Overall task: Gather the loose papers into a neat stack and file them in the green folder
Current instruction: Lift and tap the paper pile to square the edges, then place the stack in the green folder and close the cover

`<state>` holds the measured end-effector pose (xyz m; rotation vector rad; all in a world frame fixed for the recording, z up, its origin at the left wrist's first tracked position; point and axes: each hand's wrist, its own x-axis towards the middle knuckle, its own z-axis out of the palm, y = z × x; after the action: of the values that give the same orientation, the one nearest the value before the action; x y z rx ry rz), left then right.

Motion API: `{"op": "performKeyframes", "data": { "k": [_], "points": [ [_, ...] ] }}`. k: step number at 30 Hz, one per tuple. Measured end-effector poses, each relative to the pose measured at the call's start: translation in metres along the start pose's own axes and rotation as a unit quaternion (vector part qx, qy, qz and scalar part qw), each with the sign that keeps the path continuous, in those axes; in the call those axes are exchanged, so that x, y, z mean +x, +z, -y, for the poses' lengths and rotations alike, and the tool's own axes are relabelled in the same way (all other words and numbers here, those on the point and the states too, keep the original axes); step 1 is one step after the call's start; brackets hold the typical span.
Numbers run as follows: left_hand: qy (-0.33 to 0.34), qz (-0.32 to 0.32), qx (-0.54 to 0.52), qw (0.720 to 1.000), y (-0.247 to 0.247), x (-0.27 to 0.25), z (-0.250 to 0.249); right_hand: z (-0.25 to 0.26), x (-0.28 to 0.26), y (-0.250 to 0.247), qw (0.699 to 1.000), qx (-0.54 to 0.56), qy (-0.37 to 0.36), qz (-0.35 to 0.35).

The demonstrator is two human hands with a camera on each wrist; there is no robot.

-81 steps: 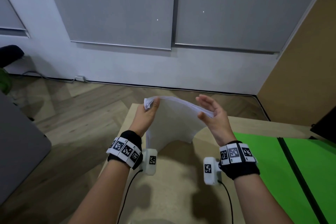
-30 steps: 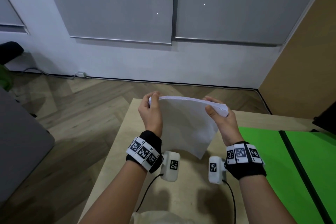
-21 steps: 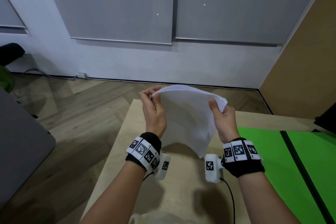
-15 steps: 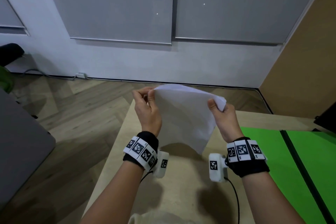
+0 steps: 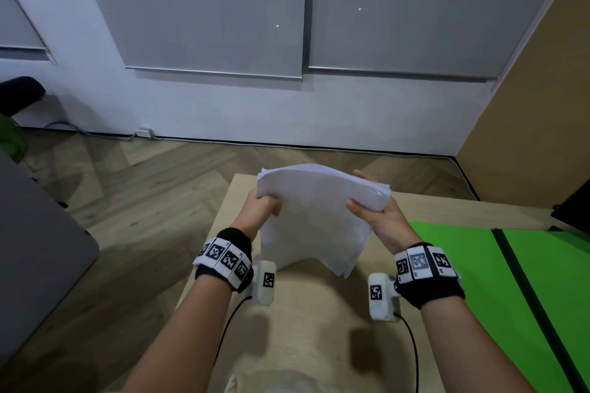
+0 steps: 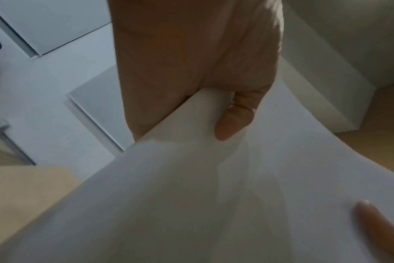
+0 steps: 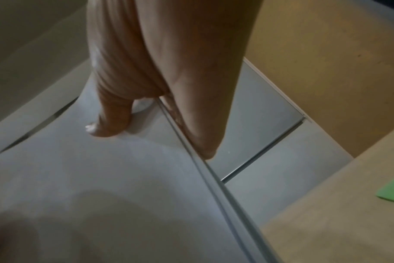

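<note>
A stack of white papers is held in the air above the table's far left corner, bowed upward along its top edge. My left hand grips the stack's left side, thumb on the near face of the papers. My right hand pinches the right side, thumb on the sheet face, fingers behind the edge. The green folder lies open and flat on the table to the right, a dark spine down its middle.
The light wooden table ends just beyond the papers; wooden floor lies past it and to the left. A grey surface stands at the left. A dark object sits at the table's far right edge.
The stack has come lower and tipped toward me. My left hand slid down to the left side of the papers and the right hand now pinches the right edge from the side.
</note>
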<state>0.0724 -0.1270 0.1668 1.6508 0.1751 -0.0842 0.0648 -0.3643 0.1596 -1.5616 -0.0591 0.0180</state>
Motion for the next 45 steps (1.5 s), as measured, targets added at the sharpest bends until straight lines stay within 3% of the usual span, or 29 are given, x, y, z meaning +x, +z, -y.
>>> {"op": "performKeyframes", "data": {
  "k": [3, 7, 9, 12, 15, 18, 22, 26, 31, 36, 41, 44, 45],
  "points": [
    [-0.026, -0.017, -0.012, 0.999, 0.008, 0.002, 0.012, -0.006, -0.002, 0.006, 0.998, -0.03, 0.043, -0.038],
    [-0.03, -0.053, -0.04, 0.997, 0.014, 0.001, 0.022, -0.003, -0.006, 0.01, 0.997, -0.027, 0.015, -0.07],
    [-0.033, -0.042, -0.028, 0.998, 0.014, 0.0, 0.03, -0.004, -0.007, 0.007, 0.998, -0.022, 0.016, -0.06],
    [-0.052, -0.011, 0.009, 0.999, 0.018, -0.004, 0.042, -0.018, -0.006, 0.005, 0.994, -0.064, 0.071, -0.05],
    [-0.044, -0.007, 0.022, 0.999, 0.022, -0.005, 0.053, -0.031, -0.002, 0.005, 0.985, -0.101, 0.117, -0.082],
    [-0.007, 0.016, 0.062, 0.998, 0.022, -0.003, 0.054, -0.022, -0.004, 0.002, 0.984, -0.107, 0.099, -0.103],
    [-0.024, 0.058, 0.061, 0.996, 0.028, -0.005, 0.042, -0.002, -0.01, -0.019, 0.994, -0.015, 0.038, -0.106],
    [-0.07, 0.093, 0.009, 0.993, 0.054, -0.007, 0.039, -0.015, -0.029, -0.056, 0.987, 0.04, 0.146, -0.049],
    [-0.159, 0.097, -0.008, 0.983, 0.11, -0.01, 0.057, -0.072, -0.065, -0.101, 0.962, -0.028, 0.271, -0.004],
    [-0.279, 0.133, -0.004, 0.951, 0.186, -0.01, 0.101, -0.085, -0.079, -0.178, 0.942, -0.142, 0.294, -0.084],
    [-0.351, 0.094, 0.003, 0.932, 0.268, -0.026, 0.122, -0.096, -0.104, -0.283, 0.898, -0.207, 0.34, -0.188],
    [-0.345, 0.13, 0.118, 0.922, 0.303, -0.037, 0.12, -0.096, -0.124, -0.335, 0.873, -0.219, 0.358, -0.248],
    [-0.305, 0.154, 0.199, 0.919, 0.313, -0.044, 0.12, -0.096, -0.13, -0.349, 0.87, -0.21, 0.36, -0.265]
  ]
}}
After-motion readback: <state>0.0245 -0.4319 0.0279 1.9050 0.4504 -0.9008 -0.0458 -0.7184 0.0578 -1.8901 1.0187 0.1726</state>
